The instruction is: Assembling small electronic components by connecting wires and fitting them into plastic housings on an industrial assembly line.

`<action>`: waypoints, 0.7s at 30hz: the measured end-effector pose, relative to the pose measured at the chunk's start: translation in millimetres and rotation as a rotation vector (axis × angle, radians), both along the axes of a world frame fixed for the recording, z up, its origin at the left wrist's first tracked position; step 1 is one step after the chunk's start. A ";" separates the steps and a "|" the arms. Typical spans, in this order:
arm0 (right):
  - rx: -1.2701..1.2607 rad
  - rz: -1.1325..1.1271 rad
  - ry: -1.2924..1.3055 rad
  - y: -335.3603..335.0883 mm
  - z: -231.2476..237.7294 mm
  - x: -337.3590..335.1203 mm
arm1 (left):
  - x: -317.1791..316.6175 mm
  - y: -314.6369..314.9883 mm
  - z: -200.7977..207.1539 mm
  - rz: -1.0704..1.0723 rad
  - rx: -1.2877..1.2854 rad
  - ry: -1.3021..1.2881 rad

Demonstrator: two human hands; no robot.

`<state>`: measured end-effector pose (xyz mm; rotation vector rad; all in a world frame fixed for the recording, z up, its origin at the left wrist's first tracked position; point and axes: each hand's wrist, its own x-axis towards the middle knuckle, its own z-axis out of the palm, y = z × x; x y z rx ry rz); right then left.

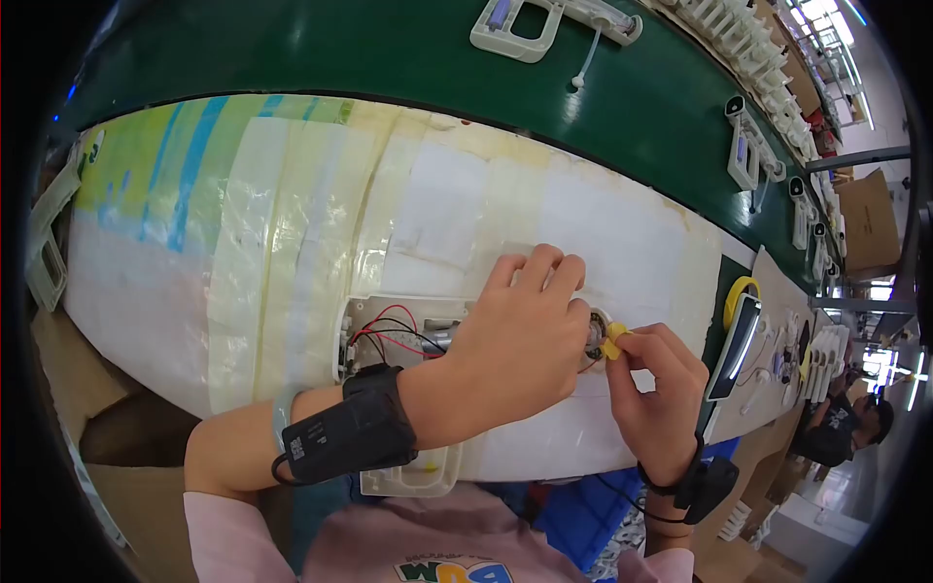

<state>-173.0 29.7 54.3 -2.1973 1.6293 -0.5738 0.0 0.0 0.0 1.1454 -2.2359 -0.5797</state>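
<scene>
An opened white plastic housing lies on the taped work surface in front of me. Red and black wires and a silver cylindrical motor show in its left part. My left hand lies across the middle of the housing, fingers bent over its far side and gripping it; the hand hides much of the inside. At the housing's round right end, my right hand pinches a small crumpled yellow piece between thumb and index finger. The piece touches or nearly touches that round end.
Several similar white handheld units, such as one, lie on the green bench beyond. To the right are a phone-like device and a yellow ring. Another white housing part sits at the near edge. A person is far right.
</scene>
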 end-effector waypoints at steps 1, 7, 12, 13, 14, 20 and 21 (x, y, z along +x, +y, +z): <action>0.002 -0.011 -0.029 0.4 -1.2 2.3 | 1.7 -0.3 0.8 0.001 0.006 0.001; 0.013 -0.061 -0.077 9.5 2.6 15.4 | 12.4 -2.8 -2.6 -0.059 0.028 0.086; -0.052 -0.029 -0.066 15.8 -5.4 13.2 | 15.4 -3.4 -5.5 -0.096 0.003 0.124; -0.045 -0.034 -0.074 15.9 -7.4 12.0 | 15.5 -3.4 -4.2 -0.105 0.010 0.091; -0.039 -0.039 -0.082 15.7 -8.5 11.0 | 15.4 -3.6 -3.2 -0.116 0.017 0.058; 0.011 -0.057 -0.069 13.6 -7.3 15.6 | 17.7 -3.1 -1.9 -0.104 0.061 0.013; 0.017 -0.054 -0.068 15.0 -7.5 17.3 | 18.1 -2.4 -3.9 -0.102 0.067 0.014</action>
